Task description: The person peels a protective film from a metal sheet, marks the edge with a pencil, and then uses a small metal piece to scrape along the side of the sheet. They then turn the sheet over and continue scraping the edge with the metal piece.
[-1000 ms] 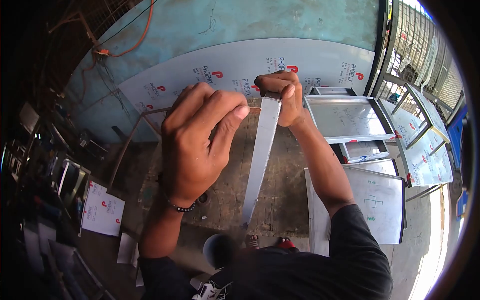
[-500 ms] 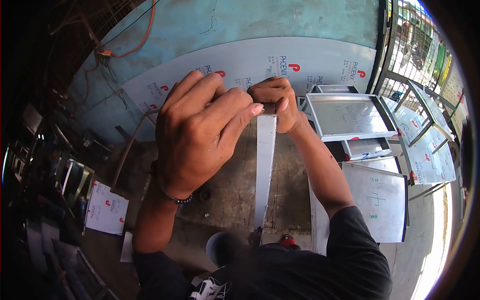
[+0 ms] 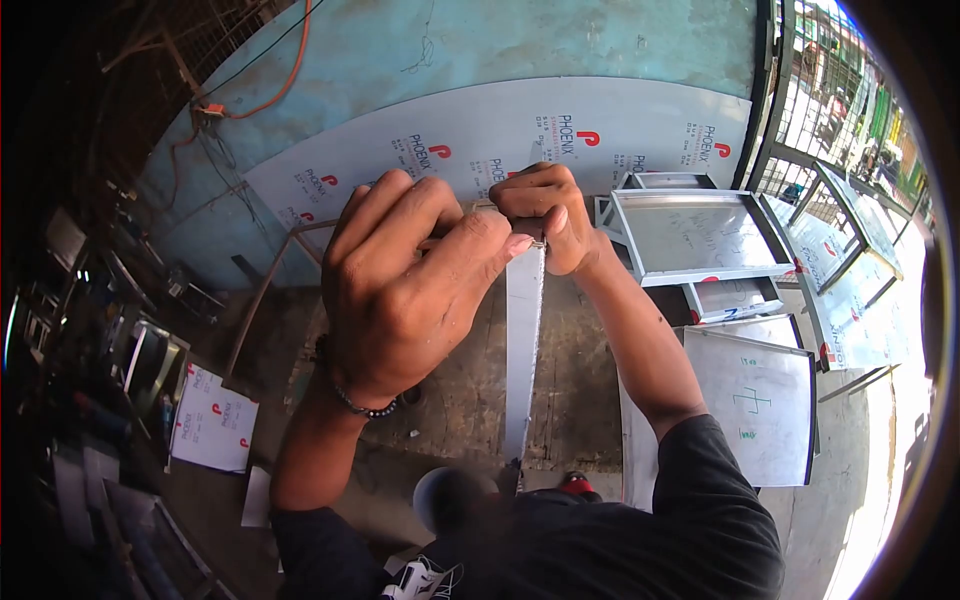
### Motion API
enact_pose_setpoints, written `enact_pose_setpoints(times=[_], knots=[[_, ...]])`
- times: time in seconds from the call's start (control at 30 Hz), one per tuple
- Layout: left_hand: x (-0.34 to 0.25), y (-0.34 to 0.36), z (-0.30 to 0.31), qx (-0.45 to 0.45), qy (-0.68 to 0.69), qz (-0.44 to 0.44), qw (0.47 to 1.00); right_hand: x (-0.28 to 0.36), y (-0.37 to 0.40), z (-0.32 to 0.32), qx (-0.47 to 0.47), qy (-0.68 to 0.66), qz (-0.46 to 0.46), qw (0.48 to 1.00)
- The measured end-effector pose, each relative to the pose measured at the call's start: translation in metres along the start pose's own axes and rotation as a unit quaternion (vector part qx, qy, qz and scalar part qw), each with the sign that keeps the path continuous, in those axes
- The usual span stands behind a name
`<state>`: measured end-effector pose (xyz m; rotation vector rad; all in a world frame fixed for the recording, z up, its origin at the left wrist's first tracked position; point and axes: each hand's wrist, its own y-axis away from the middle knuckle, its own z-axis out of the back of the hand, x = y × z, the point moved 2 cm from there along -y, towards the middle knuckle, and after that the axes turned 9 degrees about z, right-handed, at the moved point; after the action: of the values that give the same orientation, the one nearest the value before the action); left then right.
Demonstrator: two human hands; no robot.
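A long narrow metal strip (image 3: 521,350) extends from between my hands down toward my body, over a worn wooden surface. My left hand (image 3: 405,285), with a beaded bracelet at its wrist, has its fingers curled and its thumb tip pressed at the strip's upper end. Opposite it, my right hand (image 3: 545,215) closes its fingers and thumb round that same end. The two hands nearly touch, and the fingers partly hide what lies between them.
The wooden work surface (image 3: 450,400) lies below. Behind it a large printed sheet (image 3: 480,130) leans on the blue wall. Metal trays and frames (image 3: 700,235) stand at the right, beside a wire grille. More metal pieces (image 3: 212,420) are at the left.
My left hand has shifted slightly right and down, its thumb still at the strip's end. The strip's upper end has moved slightly left and down.
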<state>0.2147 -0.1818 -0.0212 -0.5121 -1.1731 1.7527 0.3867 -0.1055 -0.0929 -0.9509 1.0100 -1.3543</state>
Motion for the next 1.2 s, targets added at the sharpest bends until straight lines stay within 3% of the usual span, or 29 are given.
enact_pose_setpoints(times=[0.73,0.83,1.2], knots=[[-0.004,0.006,0.011,0.057,-0.01,-0.017,0.998,0.0,0.0,-0.003,-0.001,-0.022,0.013,1.0],[0.002,0.005,0.014,0.014,-0.002,-0.008,1.0,0.003,-0.001,-0.002,0.014,-0.023,0.003,1.0],[0.003,0.007,0.017,0.034,-0.023,0.004,0.999,0.003,-0.001,-0.004,0.017,-0.036,0.002,0.999]])
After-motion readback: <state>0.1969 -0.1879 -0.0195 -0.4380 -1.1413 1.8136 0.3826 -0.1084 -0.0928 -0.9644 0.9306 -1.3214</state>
